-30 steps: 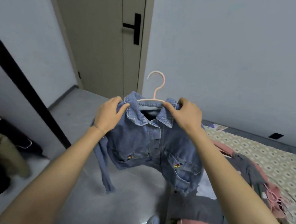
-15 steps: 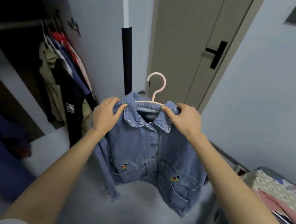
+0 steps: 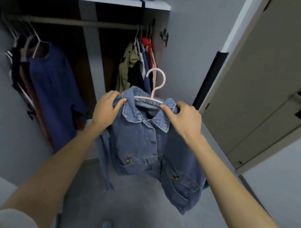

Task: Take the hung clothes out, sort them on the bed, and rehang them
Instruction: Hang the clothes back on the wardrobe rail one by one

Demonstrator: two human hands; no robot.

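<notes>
At the left of the grey metal rail (image 3: 72, 22) a dark blue shirt (image 3: 52, 88) hangs. Your left grip (image 3: 105, 109) pinches one shoulder of the small blue denim jacket (image 3: 148, 147), held in mid-air before the open wardrobe on its pale pink plastic hanger (image 3: 155, 84), and your right grip (image 3: 184, 119) pinches the other shoulder. By my reading you are rehanging: the jacket sits on its hanger but is not yet hooked on the rail.
</notes>
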